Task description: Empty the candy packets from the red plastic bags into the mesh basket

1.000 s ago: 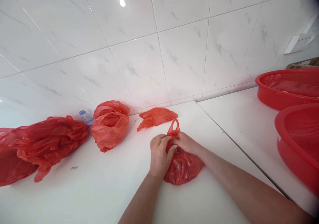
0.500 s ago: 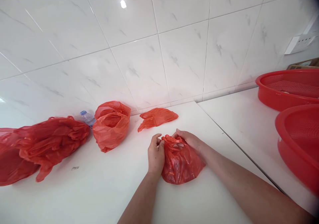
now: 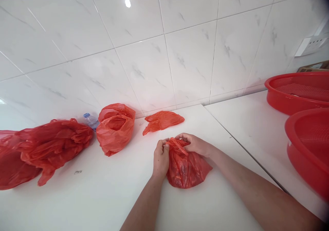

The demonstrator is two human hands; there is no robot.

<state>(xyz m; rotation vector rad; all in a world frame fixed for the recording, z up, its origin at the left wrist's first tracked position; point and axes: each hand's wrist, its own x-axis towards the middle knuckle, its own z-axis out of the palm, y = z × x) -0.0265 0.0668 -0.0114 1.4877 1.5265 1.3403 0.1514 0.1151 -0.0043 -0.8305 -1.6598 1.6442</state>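
Head view, looking down on two bare hands over a white table (image 3: 102, 196). Left hand (image 3: 161, 154): fingers curled nearly closed, pinching the gathered top of a red bag (image 3: 186, 171). Right hand (image 3: 194, 144): half open, fingers arched over that same gathered plastic and gripping it. Bag resting on the table, directly under the right hand and just beside the left, bulged and crumpled. Ahead of the hands, a flattened bag (image 3: 162, 122), not touching them; farther ahead and left, an open bag (image 3: 115, 130), with a water bottle (image 3: 88, 119) and a heap of bags (image 3: 48, 149) beyond it. Well right of the hands — two red baskets (image 3: 295, 92) (image 3: 309, 145), on a second white surface (image 3: 246, 162).
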